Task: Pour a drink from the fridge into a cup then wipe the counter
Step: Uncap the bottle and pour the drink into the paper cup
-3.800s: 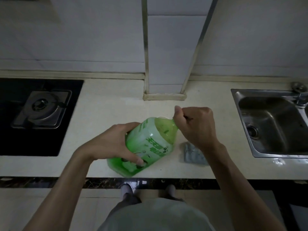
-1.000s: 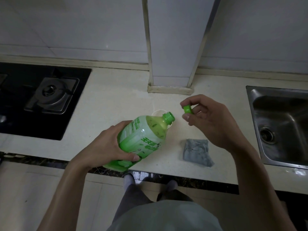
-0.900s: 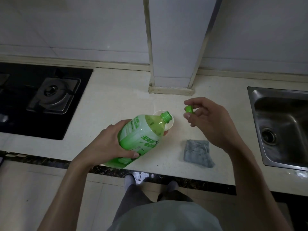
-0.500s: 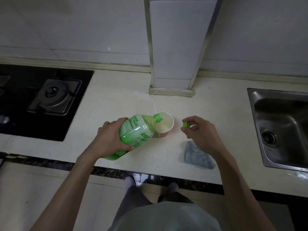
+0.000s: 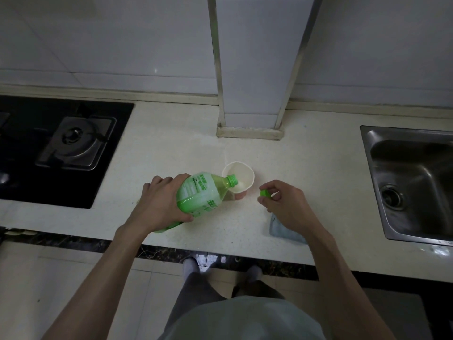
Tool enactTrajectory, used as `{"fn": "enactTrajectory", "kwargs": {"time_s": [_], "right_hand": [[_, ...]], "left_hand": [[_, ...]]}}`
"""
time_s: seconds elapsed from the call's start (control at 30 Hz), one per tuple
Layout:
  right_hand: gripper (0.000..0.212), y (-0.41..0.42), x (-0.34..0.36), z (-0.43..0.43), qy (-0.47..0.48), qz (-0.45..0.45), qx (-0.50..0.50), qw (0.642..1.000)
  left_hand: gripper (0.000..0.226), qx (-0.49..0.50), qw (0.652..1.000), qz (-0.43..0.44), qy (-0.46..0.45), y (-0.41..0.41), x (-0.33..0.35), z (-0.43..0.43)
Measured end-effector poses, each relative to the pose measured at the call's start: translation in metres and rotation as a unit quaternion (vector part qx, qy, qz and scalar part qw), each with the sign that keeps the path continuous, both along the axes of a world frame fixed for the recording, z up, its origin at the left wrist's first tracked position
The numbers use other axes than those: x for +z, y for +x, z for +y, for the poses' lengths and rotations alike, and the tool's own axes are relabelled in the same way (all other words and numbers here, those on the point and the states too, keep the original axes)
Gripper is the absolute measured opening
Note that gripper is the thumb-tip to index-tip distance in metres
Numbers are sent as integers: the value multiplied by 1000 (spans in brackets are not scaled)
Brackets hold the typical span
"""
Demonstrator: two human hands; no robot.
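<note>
1. From the head view we see the left hand (image 5: 159,204) wrapped round the body of a green drink bottle (image 5: 199,196), fingers over its top and thumb on the near side.
2. The bottle is uncapped and tilted far over to the right. Its open mouth reaches just over the near rim of a paper cup (image 5: 248,171).
3. The cup stands upright on the pale bench (image 5: 171,148), in front of a white tiled pillar (image 5: 255,69). We cannot tell whether liquid is running into it.
4. The right hand (image 5: 286,204) is just right of the cup and pinches the green bottle cap (image 5: 265,193) between thumb and fingertips, the other fingers curled in.
5. Under the right wrist a folded grey-blue cloth (image 5: 286,233) lies flat on the bench, partly hidden by the wrist.
6. A black gas hob (image 5: 73,143) is set into the bench at the far left, well apart from the cup.
7. A steel sink (image 5: 421,168) is sunk into the bench at the far right.
8. Below the bench edge we see the person's legs and feet on a tiled floor (image 5: 49,278).
</note>
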State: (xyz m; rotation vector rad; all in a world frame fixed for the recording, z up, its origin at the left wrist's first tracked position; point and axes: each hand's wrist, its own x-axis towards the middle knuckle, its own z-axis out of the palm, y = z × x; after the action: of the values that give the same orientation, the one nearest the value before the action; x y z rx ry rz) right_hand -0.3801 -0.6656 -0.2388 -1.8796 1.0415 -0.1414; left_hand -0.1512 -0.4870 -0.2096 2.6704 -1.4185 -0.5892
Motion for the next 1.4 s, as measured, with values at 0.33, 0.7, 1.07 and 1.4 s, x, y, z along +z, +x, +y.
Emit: {"fn": "enactTrajectory", "kwargs": {"time_s": [0.33,0.7,1.07,1.4], "right_hand": [[22,-5,-2,3,7,-7,-3,1000],[21,-7,-6,2,6,-2,1,1000],[19,-7,-5,-1,4,-3,3,1000],[21,-8,-7,2,24,5,18,1000]], "left_hand": [[93,-40,998,-49,5,4,9,-10],[93,-65,994,-84,23,13,22,-19],[94,-72,990,-115,38,17,23,-25],[95,-98,984,-141,48,16,25,-28]]}}
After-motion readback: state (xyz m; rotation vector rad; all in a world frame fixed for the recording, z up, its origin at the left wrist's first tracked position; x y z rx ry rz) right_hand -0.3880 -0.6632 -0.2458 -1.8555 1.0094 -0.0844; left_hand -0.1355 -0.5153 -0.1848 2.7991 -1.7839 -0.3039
